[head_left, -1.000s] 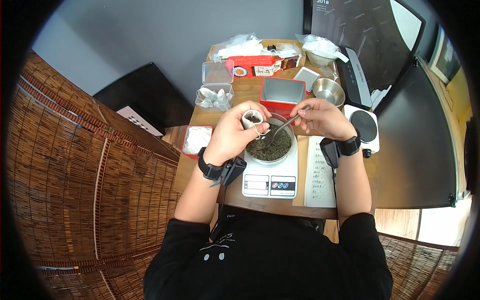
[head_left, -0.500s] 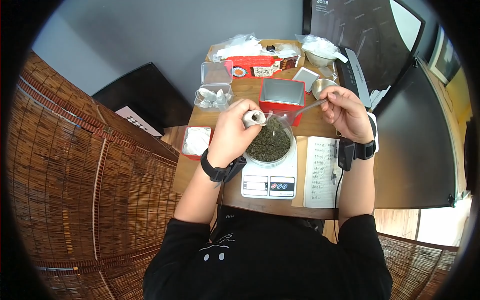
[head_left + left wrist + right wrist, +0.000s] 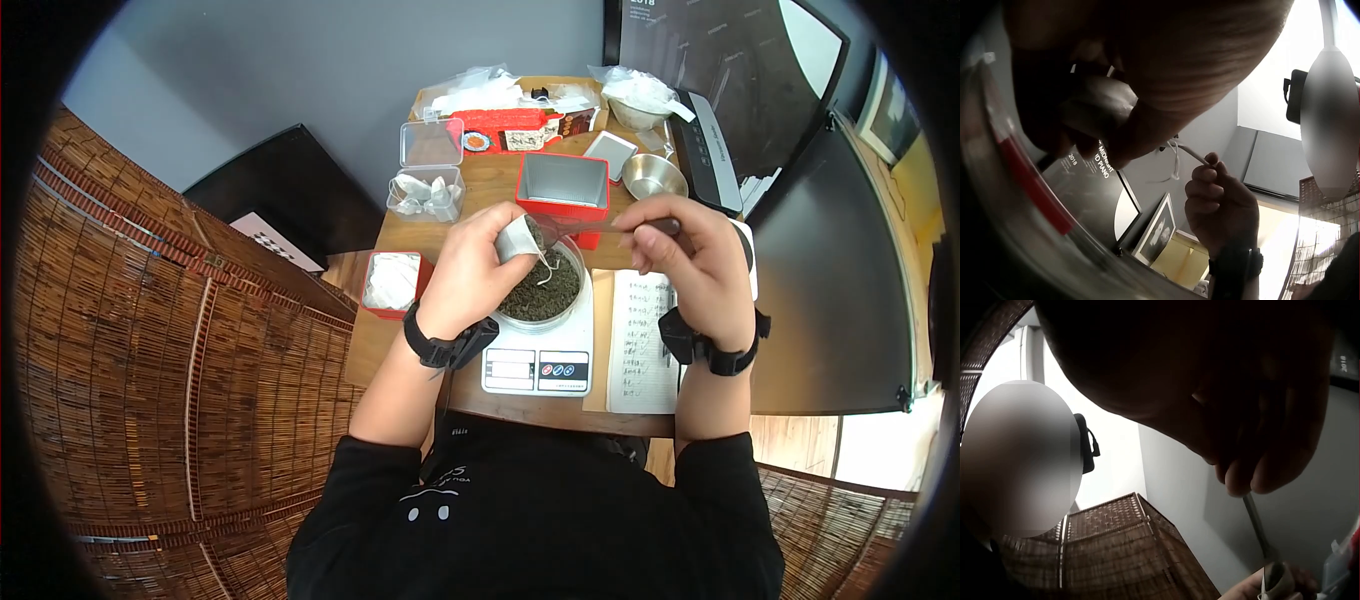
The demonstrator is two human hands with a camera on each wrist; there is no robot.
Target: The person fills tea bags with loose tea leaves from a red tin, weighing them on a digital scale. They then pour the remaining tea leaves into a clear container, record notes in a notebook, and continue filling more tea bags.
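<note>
The left hand (image 3: 470, 265) grips a small white drawstring bag (image 3: 516, 240), its mouth tilted toward the right, over a round clear bowl of dark dried leaves (image 3: 540, 298). The right hand (image 3: 697, 262) pinches the handle of a metal spoon (image 3: 590, 227), whose head is at the bag's mouth. White string hangs from the bag above the leaves. Under the bowl is a white scale (image 3: 537, 372). In the right wrist view the spoon (image 3: 1256, 525) runs from the fingertips down to the bag (image 3: 1277, 580).
A red tin (image 3: 563, 187) stands behind the bowl, with a metal bowl (image 3: 655, 178) to its right. At left are a clear box of white bags (image 3: 426, 195) and a red box with white contents (image 3: 392, 281). An open notebook (image 3: 640, 345) lies right of the scale.
The spoon lifted out of the leaves, swung right, then came back left to the bag's mouth. The left hand stayed near the bowl's left side and tilted the bag rightward.
</note>
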